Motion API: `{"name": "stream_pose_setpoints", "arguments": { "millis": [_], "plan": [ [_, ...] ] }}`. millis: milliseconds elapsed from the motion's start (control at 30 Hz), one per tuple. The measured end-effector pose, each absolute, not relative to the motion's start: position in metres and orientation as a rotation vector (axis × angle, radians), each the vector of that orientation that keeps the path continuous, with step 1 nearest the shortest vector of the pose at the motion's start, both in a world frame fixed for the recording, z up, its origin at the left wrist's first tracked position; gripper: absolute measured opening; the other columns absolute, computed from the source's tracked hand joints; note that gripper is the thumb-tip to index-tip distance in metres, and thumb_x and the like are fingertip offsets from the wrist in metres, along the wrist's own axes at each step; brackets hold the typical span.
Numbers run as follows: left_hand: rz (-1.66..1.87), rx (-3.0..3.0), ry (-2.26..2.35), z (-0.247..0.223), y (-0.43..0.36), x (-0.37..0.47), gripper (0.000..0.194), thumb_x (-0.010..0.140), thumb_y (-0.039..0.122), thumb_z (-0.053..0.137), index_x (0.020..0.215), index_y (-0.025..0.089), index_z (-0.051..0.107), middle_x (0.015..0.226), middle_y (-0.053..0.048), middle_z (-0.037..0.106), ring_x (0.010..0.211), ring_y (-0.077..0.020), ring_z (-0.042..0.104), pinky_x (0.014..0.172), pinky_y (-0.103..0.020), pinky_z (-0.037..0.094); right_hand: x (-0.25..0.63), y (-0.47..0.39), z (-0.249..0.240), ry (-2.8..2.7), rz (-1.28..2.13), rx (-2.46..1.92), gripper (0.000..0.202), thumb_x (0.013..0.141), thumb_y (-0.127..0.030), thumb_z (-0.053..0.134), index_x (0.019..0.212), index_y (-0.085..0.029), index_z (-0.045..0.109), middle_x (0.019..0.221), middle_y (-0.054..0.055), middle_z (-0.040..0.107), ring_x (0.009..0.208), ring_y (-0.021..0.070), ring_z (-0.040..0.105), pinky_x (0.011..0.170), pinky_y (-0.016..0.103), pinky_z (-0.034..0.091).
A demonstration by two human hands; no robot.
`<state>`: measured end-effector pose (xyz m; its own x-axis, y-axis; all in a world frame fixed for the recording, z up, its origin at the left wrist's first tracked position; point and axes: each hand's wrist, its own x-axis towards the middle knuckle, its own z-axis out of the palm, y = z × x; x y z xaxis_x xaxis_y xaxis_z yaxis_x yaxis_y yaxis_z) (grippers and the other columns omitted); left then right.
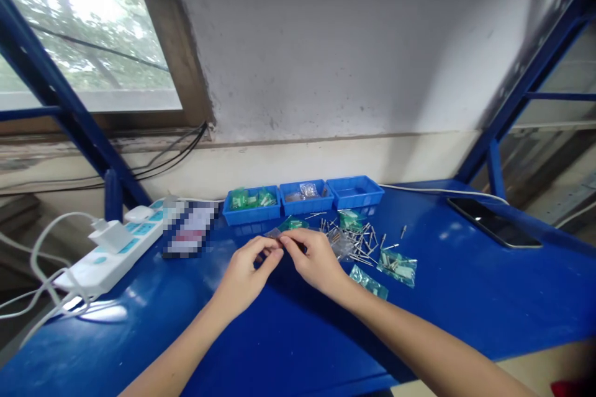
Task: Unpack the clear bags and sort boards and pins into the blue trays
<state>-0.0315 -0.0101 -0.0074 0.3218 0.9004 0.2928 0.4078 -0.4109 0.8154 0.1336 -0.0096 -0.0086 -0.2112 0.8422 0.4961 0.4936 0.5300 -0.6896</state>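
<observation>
My left hand (246, 273) and my right hand (314, 257) meet fingertip to fingertip over the blue table (288, 335), pinching a small clear plastic bag (275, 234) between them. A green-tinted bag (293, 224) lies just behind my fingers. To the right of my right hand, a pile of small metal pins (356, 239) is scattered, with more small green bags (397, 265) beside it. Whether a pin is in my fingers is too small to tell.
Three blue bins stand in a row at the back: the left bin (252, 206) holds green bags, the middle bin (307, 196) clear bags, the right bin (355, 191) looks empty. A white power strip (116, 248) lies left, a black phone (493, 222) right.
</observation>
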Motion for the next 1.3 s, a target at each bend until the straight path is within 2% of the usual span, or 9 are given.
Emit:
{"name": "stream_pose_setpoints", "arguments": {
  "millis": [133, 267, 400, 500, 633, 767, 933, 1067, 1300],
  "plan": [
    [0.976, 1.382, 1.089, -0.006, -0.004, -0.033, 0.053, 0.089, 0.057, 0.033, 0.087, 0.013, 0.062, 0.076, -0.007, 0.062, 0.067, -0.015, 0.056, 0.058, -0.025, 0.041, 0.136, -0.013, -0.009, -1.999, 0.296, -1.036, 0.026, 0.089, -0.022, 0.045, 0.105, -0.024, 0.066, 0.079, 0.003, 0.06, 0.072, 0.0138, 0.055, 0.067, 0.025, 0.043],
    [1.053, 1.451, 1.134, -0.008, -0.001, -0.036, 0.033, 0.081, 0.046, 0.055, 0.086, 0.015, 0.06, 0.069, -0.002, 0.059, 0.062, -0.0126, 0.055, 0.057, -0.023, 0.041, 0.134, -0.014, -0.01, -2.013, 0.309, -0.98, 0.036, 0.081, -0.01, 0.047, 0.109, -0.026, 0.064, 0.096, 0.005, 0.056, 0.088, 0.0154, 0.054, 0.077, 0.028, 0.045],
    [1.195, 1.926, 1.263, -0.011, -0.006, -0.036, 0.017, 0.084, 0.033, 0.055, 0.089, 0.018, 0.058, 0.079, -0.002, 0.061, 0.067, -0.0132, 0.057, 0.064, -0.025, 0.045, 0.134, -0.012, -0.004, -1.822, 0.491, -1.123, 0.016, 0.081, -0.019, 0.053, 0.086, -0.02, 0.069, 0.093, 0.005, 0.053, 0.089, 0.0158, 0.053, 0.082, 0.031, 0.044],
    [1.206, 2.274, 1.18, -0.01, -0.011, -0.035, 0.011, 0.087, 0.025, 0.05, 0.084, 0.019, 0.059, 0.085, -0.003, 0.06, 0.071, -0.0132, 0.056, 0.069, -0.026, 0.046, 0.135, -0.009, 0.001, -1.711, 0.703, -1.205, 0.034, 0.087, -0.038, 0.049, 0.064, -0.017, 0.065, 0.077, 0.003, 0.055, 0.075, 0.0135, 0.055, 0.075, 0.029, 0.044],
    [1.227, 2.447, 1.089, -0.009, -0.012, -0.033, 0.012, 0.086, 0.021, 0.052, 0.086, 0.021, 0.065, 0.088, -0.004, 0.06, 0.086, -0.017, 0.056, 0.08, -0.03, 0.044, 0.134, -0.008, -0.002, -1.686, 0.785, -1.221, 0.027, 0.085, -0.03, 0.051, 0.065, -0.017, 0.063, 0.065, 0.0, 0.059, 0.063, 0.0121, 0.053, 0.062, 0.025, 0.041],
    [1.142, 2.198, 1.183, -0.009, -0.01, -0.031, 0.018, 0.082, 0.035, 0.058, 0.089, 0.021, 0.066, 0.093, -0.005, 0.061, 0.092, -0.0203, 0.055, 0.083, -0.033, 0.042, 0.134, -0.013, -0.007, -1.764, 0.425, -1.159, 0.02, 0.087, -0.024, 0.048, 0.079, -0.019, 0.066, 0.073, 0.002, 0.064, 0.066, 0.0132, 0.055, 0.065, 0.026, 0.041],
    [1.005, 1.329, 1.116, -0.007, -0.004, -0.032, 0.054, 0.087, 0.059, 0.035, 0.085, 0.013, 0.064, 0.074, -0.006, 0.061, 0.065, -0.0147, 0.055, 0.059, -0.026, 0.041, 0.136, -0.014, -0.01, -1.969, 0.092, -1.067, 0.022, 0.09, -0.025, 0.046, 0.091, -0.021, 0.067, 0.073, 0.003, 0.062, 0.068, 0.0145, 0.054, 0.068, 0.028, 0.04],
    [1.046, 1.185, 1.053, -0.006, -0.001, -0.035, 0.032, 0.078, 0.045, 0.06, 0.079, 0.014, 0.062, 0.073, -0.003, 0.06, 0.064, -0.0119, 0.055, 0.056, -0.021, 0.04, 0.137, -0.009, -0.016, -1.986, 0.067, -0.93, 0.022, 0.089, -0.02, 0.046, 0.095, -0.019, 0.067, 0.078, 0.006, 0.061, 0.072, 0.015, 0.054, 0.068, 0.027, 0.043],
    [1.334, 2.167, 1.175, -0.015, 0.001, -0.039, 0.016, 0.085, 0.026, 0.055, 0.089, 0.018, 0.068, 0.086, -0.005, 0.069, 0.079, -0.0176, 0.06, 0.075, -0.03, 0.046, 0.137, -0.01, -0.009, -1.826, 0.475, -1.104, 0.023, 0.087, -0.021, 0.044, 0.086, -0.018, 0.068, 0.074, 0.003, 0.06, 0.069, 0.0137, 0.053, 0.065, 0.026, 0.042]
  ]
}}
